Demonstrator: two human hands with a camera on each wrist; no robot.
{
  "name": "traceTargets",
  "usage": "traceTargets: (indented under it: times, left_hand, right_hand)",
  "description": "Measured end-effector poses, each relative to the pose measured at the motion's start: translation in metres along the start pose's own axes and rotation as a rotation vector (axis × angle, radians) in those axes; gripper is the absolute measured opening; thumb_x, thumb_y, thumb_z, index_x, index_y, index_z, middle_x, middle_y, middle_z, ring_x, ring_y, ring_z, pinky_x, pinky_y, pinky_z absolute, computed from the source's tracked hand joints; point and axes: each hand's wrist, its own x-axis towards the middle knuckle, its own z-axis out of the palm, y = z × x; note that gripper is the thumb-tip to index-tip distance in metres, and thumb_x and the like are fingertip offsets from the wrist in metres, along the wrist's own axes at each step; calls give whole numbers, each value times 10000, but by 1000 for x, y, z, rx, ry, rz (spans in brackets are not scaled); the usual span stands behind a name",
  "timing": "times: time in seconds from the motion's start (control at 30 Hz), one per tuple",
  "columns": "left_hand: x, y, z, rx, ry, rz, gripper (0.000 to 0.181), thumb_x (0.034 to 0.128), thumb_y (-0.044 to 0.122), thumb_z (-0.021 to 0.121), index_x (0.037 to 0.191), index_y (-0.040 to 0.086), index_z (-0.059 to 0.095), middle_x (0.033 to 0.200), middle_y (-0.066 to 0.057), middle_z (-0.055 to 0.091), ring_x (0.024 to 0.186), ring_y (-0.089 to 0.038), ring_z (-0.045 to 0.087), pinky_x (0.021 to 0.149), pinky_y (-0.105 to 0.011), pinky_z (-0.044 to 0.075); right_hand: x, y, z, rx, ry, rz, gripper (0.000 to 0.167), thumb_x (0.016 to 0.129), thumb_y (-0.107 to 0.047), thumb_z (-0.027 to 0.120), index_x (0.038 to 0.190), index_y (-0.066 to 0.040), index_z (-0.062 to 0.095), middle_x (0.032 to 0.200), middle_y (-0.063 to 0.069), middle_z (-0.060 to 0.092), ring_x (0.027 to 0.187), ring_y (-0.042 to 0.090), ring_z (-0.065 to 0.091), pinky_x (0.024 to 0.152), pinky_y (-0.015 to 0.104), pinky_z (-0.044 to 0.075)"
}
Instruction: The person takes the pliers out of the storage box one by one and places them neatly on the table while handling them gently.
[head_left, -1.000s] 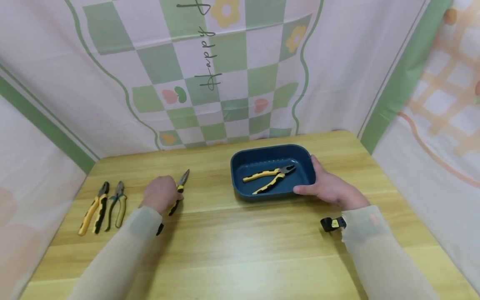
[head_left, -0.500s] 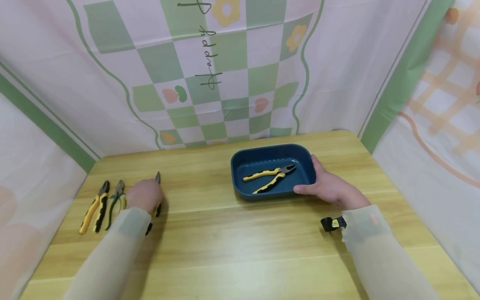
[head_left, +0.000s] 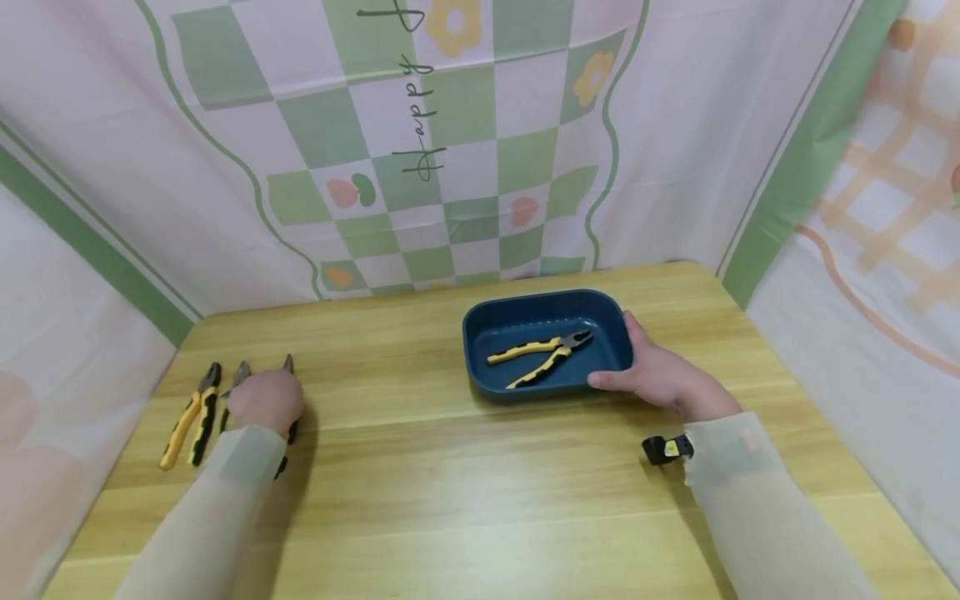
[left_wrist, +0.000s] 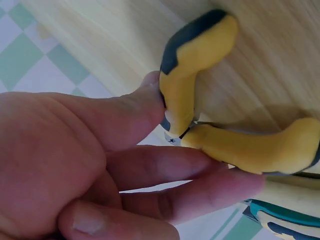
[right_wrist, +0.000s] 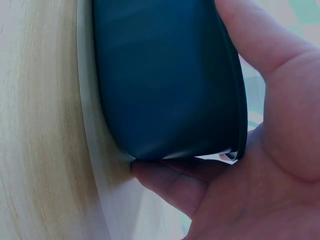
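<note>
My left hand [head_left: 266,402] pinches a pair of needle-nose pliers [left_wrist: 180,95] between thumb and fingers; its yellow-and-black handles stand spread in the left wrist view. In the head view the hand covers most of it. Just left lie green-and-cream pliers [head_left: 242,372], partly hidden by the hand, and combination pliers [head_left: 201,412] with yellow-and-black handles. My right hand [head_left: 663,379] grips the right end of a dark blue plastic box [right_wrist: 160,85], thumb at the front corner. Inside the box rests another pair of yellow-and-black pliers [head_left: 546,354], its handles spread.
A wooden table [head_left: 450,492] carries everything. Behind it hangs a green-and-white checked cloth [head_left: 465,167], and more cloth closes in both sides. A small black strap device [head_left: 666,450] sits at my right wrist.
My left hand has moved leftwards with the needle-nose pliers, to beside the green-and-cream pliers, which it now partly covers. The right hand and the box have stayed in place.
</note>
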Motion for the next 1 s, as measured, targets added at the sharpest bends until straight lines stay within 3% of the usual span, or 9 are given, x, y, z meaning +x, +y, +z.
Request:
traceTargets:
  times: [0.3,0.6,0.7,0.8,0.9,1.0]
  left_hand:
    - [-4,-12,2,21,19,49,328,1022,67,416,779,-44,607,701,-134,568,620,-216,495,566,-312,370]
    - [-3,-15,1,40,-5,23,317,1000,60,410,802,-66,623,699,-130,579,630,-215,497,580,-317,374]
    - [-2,-15,2,64,-4,33,304,988,27,404,1054,-147,643,678,-132,580,583,-176,435,558,-292,337]
    - [-2,-14,2,90,-9,24,383,983,14,391,1269,-200,528,653,-130,578,548,-129,341,547,-266,282]
    - [-2,-13,1,93,-11,16,423,977,13,387,1325,-216,461,649,-138,582,542,-120,313,546,-267,268]
    - [-2,-12,1,86,-9,12,389,984,28,397,1277,-190,531,673,-142,578,568,-154,381,558,-285,301]
  right_hand:
    - [0,1,2,3,1,-7,1343,801,-613,756,1524,-173,-286,1599,296,-86,1423,541,65,1091,672,134]
    - [0,2,1,17,0,-12,1343,800,-602,763,1525,-178,-286,1602,282,-105,1429,533,45,1093,671,123]
    - [-1,1,1,12,-1,-13,1357,787,-623,760,1526,-170,-284,1601,286,-105,1429,533,43,1093,671,120]
    - [-1,1,1,15,-2,-13,1372,770,-648,757,1526,-172,-284,1602,283,-109,1430,533,41,1093,673,118]
    - [-1,0,1,24,-3,-8,1380,757,-662,757,1528,-182,-281,1604,273,-119,1431,530,32,1093,675,112]
    - [-1,0,0,23,-4,-4,1377,758,-667,754,1528,-184,-281,1605,270,-122,1433,526,28,1094,674,108]
